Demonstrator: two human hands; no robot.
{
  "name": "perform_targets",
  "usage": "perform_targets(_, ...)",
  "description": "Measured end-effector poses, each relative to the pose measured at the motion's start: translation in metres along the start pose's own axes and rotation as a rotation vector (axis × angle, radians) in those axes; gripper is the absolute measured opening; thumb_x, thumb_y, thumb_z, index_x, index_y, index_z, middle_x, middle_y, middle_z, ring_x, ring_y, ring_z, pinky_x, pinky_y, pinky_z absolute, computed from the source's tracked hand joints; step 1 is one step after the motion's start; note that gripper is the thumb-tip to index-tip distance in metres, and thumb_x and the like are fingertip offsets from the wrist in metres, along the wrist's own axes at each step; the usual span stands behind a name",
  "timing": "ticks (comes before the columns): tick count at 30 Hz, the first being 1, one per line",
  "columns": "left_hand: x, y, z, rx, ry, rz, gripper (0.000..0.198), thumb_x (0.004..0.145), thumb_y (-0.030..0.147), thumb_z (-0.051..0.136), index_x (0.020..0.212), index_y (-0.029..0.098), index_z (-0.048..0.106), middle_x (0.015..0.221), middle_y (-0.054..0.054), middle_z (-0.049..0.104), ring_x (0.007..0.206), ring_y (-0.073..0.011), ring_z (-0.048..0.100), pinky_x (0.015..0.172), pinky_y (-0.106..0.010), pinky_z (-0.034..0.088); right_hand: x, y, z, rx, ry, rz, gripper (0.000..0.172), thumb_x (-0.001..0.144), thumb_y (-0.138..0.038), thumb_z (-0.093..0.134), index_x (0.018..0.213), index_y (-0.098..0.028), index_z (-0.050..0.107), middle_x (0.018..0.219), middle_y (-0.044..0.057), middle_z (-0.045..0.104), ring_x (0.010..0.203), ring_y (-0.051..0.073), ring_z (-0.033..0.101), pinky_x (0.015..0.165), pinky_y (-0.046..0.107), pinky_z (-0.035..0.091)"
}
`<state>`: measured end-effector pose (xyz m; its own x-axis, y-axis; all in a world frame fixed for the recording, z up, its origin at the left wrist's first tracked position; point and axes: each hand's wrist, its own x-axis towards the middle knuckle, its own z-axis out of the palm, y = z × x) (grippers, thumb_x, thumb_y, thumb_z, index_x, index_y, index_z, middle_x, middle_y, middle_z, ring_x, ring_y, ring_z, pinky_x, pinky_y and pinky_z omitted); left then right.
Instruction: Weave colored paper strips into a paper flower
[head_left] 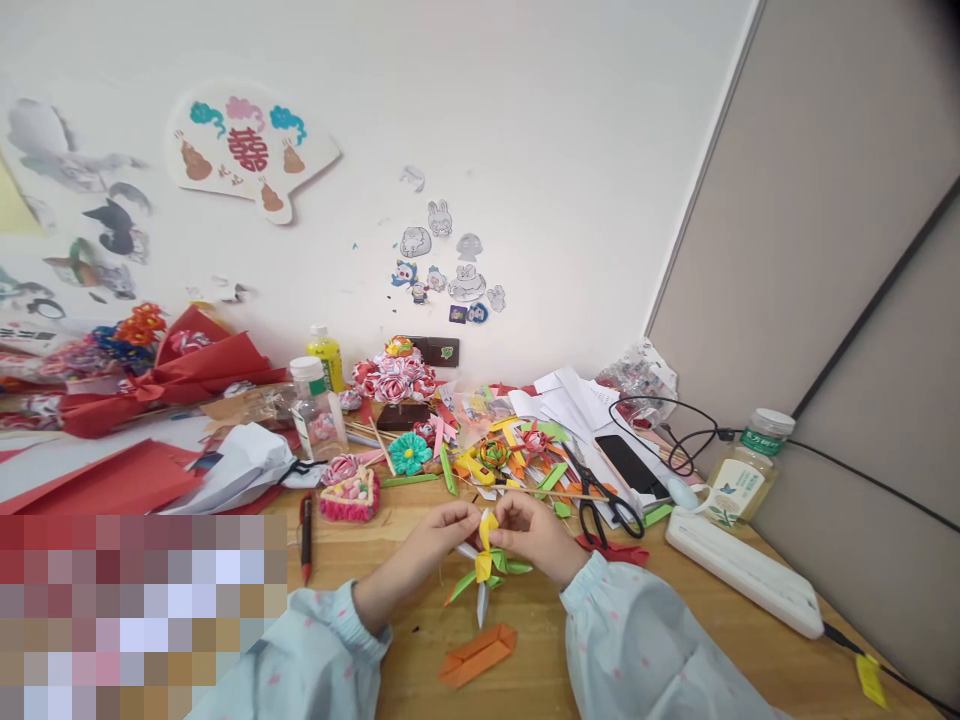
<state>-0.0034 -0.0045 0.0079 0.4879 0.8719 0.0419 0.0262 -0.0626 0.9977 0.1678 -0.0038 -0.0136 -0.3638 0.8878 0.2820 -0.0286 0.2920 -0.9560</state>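
Over the wooden table my left hand [439, 540] and my right hand [541, 538] face each other, fingertips pinched on a folded-paper flower [484, 567]. Its yellow part curls up between my fingers, while green and white pointed pieces spread out below. My fingers cover some of its upper part. Just below it lies a folded orange paper piece [478, 655]. Beyond my right hand are black scissors [604, 495] and a red paper piece [616, 552]. A red-and-black pen [306, 538] lies left of my left hand.
Paper scraps, a yellow glue gun [477, 468], and a phone [631, 466] crowd the back. A heart-shaped box [349, 495] sits left. At right stand a white power strip [742, 572] and a jar [748, 470], with cables. Red paper bouquets [172, 375] lie far left.
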Motion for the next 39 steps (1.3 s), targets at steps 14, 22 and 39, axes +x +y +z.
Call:
perform_targets(14, 0.003, -0.007, 0.002, 0.2, 0.17, 0.09, 0.035, 0.073, 0.05, 0.057, 0.062, 0.016, 0.055, 0.059, 0.003, 0.052, 0.059, -0.0134, 0.047, 0.057, -0.024, 0.038, 0.002, 0.005, 0.002, -0.174, 0.098, -0.004, 0.026, 0.068, -0.036, 0.067, 0.069, -0.019, 0.048, 0.066, -0.003, 0.049, 0.062, 0.012, 0.048, 0.059, 0.025, 0.039)
perform_targets(22, 0.0, -0.006, 0.0, 0.258, 0.067, 0.141, 0.032, 0.074, 0.046, 0.057, 0.064, 0.016, 0.053, 0.06, 0.004, 0.048, 0.058, -0.0114, 0.043, 0.054, -0.021, 0.035, 0.001, 0.005, 0.001, -0.114, 0.013, 0.02, 0.028, 0.067, -0.037, 0.068, 0.068, -0.018, 0.048, 0.063, -0.004, 0.047, 0.055, 0.01, 0.043, 0.053, 0.022, 0.034)
perform_targets(39, 0.008, -0.008, -0.008, 0.289, -0.019, 0.008, 0.027, 0.064, 0.039, 0.067, 0.069, 0.016, 0.053, 0.059, 0.005, 0.053, 0.054, -0.0109, 0.048, 0.051, -0.021, 0.037, 0.001, 0.007, 0.003, -0.204, 0.048, 0.046, 0.019, 0.066, -0.025, 0.068, 0.065, -0.017, 0.051, 0.06, -0.005, 0.048, 0.054, 0.009, 0.043, 0.052, 0.021, 0.034)
